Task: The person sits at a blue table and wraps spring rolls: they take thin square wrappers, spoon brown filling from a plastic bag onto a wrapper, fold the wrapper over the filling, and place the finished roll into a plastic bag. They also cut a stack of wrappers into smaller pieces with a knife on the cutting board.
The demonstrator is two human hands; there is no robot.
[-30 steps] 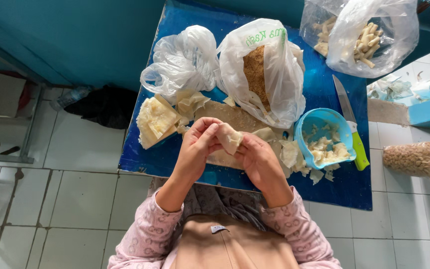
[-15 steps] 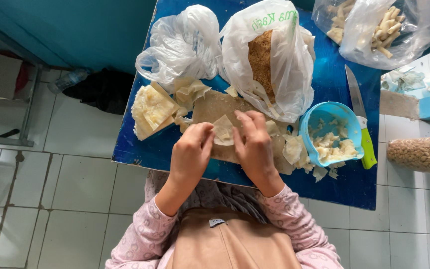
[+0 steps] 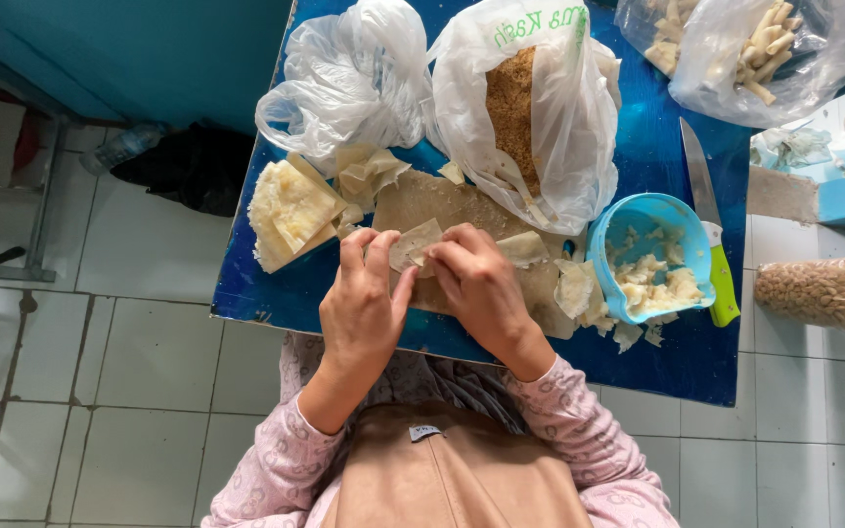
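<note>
Blue desk [image 3: 276, 293] over white floor tiles: three plastic bags on it, one blue bowl [image 3: 649, 256] of pale filling, one green-handled knife [image 3: 708, 227], one stack of wrappers [image 3: 290, 210]. Left hand [image 3: 364, 303] and right hand [image 3: 481, 286] both pinch one wrapper [image 3: 415, 244] — thin, pale, creased, held just above the desk's near edge.

Soft, even daylight fills the view, bright without harsh shadow; only a faint shade lies under the left hand [image 3: 364, 313] and right hand [image 3: 481, 288]. The glossy blue tabletop [image 3: 276, 293] shows mild sheen left of the fingers, and the crinkled clear plastic bags [image 3: 344, 88] beyond the fingertips catch white glare. Focus is sharp throughout; wide-angle bending curves the white floor tiles [image 3: 100, 391] at the edges
</note>
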